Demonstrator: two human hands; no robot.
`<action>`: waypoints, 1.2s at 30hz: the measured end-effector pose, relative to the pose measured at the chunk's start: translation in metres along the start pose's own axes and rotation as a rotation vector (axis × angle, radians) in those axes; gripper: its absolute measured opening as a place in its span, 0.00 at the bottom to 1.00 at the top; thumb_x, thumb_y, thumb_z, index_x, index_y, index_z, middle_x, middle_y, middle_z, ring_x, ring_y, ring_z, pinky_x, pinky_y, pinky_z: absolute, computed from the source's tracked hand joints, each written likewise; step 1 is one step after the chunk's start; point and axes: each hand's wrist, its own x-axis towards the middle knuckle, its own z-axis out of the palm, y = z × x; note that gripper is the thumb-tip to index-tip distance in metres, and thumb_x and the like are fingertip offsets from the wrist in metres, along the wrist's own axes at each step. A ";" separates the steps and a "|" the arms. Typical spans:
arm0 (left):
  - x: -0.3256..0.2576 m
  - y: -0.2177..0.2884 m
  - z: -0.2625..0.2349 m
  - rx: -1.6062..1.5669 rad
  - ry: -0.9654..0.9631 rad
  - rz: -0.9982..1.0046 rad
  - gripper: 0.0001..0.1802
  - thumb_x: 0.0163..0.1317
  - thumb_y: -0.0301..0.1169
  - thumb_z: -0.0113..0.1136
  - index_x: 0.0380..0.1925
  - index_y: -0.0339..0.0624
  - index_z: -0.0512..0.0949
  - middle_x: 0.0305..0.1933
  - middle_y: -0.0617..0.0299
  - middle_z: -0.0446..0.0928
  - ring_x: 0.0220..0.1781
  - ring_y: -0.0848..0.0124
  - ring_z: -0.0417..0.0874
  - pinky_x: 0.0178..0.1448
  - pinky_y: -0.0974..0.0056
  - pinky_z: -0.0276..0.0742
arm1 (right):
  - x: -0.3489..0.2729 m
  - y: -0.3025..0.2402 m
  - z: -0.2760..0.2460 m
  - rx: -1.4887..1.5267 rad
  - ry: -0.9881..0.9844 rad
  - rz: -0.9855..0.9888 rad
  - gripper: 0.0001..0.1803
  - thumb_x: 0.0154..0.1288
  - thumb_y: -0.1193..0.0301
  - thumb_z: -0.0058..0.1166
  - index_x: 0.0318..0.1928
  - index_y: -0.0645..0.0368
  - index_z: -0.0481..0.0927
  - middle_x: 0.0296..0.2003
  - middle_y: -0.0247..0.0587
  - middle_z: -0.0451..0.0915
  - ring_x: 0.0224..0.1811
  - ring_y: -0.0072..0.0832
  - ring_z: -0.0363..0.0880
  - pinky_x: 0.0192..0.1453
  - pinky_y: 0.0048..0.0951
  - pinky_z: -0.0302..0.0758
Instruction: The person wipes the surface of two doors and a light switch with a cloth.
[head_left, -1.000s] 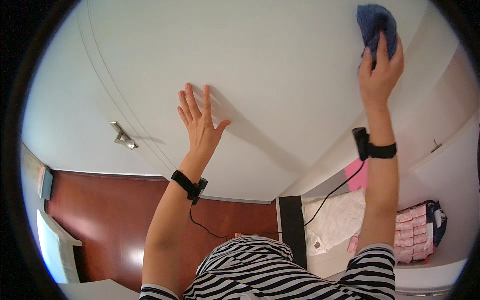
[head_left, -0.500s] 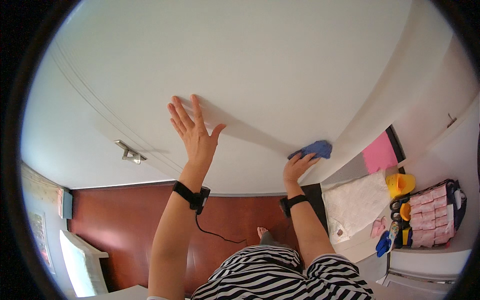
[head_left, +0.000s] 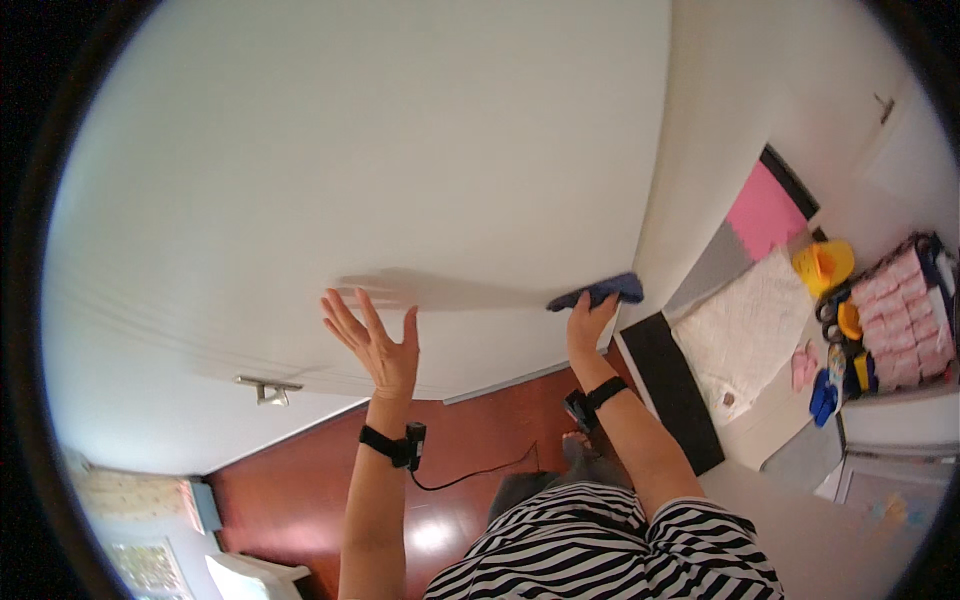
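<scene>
Blue cloth point(head_left: 625, 288) lower, right hand point(head_left: 588, 328) too

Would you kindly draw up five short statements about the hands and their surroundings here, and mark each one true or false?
1. The right hand holds a blue cloth. True.
2. The left hand grips the door handle. False: its fingers are spread and it holds nothing; the handle is off to its left.
3. Each wrist wears a black strap. True.
4. The floor is white. False: it is reddish brown.
5. The person's shirt is plain blue. False: it has black and white stripes.
</scene>
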 end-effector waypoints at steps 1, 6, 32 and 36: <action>-0.002 0.004 0.006 0.012 -0.015 0.078 0.48 0.54 0.35 0.69 0.70 0.44 0.51 0.75 0.42 0.40 0.76 0.42 0.40 0.71 0.33 0.42 | 0.001 -0.009 0.002 -0.015 0.048 -0.077 0.38 0.68 0.70 0.46 0.69 0.75 0.43 0.68 0.70 0.42 0.72 0.57 0.43 0.73 0.45 0.47; -0.008 0.018 0.027 -0.135 0.062 0.267 0.42 0.53 0.32 0.68 0.67 0.44 0.58 0.73 0.42 0.48 0.76 0.44 0.43 0.72 0.34 0.38 | -0.015 -0.069 0.000 0.040 0.089 -0.317 0.35 0.69 0.71 0.43 0.69 0.71 0.43 0.69 0.70 0.38 0.72 0.59 0.43 0.72 0.44 0.50; -0.077 0.042 0.074 -0.443 -0.053 0.700 0.07 0.54 0.21 0.60 0.29 0.49 0.77 0.70 0.36 0.51 0.75 0.38 0.35 0.70 0.29 0.28 | -0.007 -0.012 0.005 0.027 0.456 -0.567 0.26 0.60 0.76 0.48 0.60 0.69 0.64 0.64 0.73 0.53 0.62 0.66 0.60 0.66 0.48 0.61; -0.087 0.046 0.096 -0.361 -0.083 0.734 0.07 0.54 0.20 0.58 0.28 0.48 0.75 0.70 0.36 0.51 0.75 0.38 0.34 0.71 0.29 0.28 | 0.010 0.067 0.011 -0.030 0.467 -0.375 0.27 0.61 0.75 0.46 0.61 0.71 0.62 0.64 0.72 0.52 0.63 0.66 0.58 0.68 0.49 0.58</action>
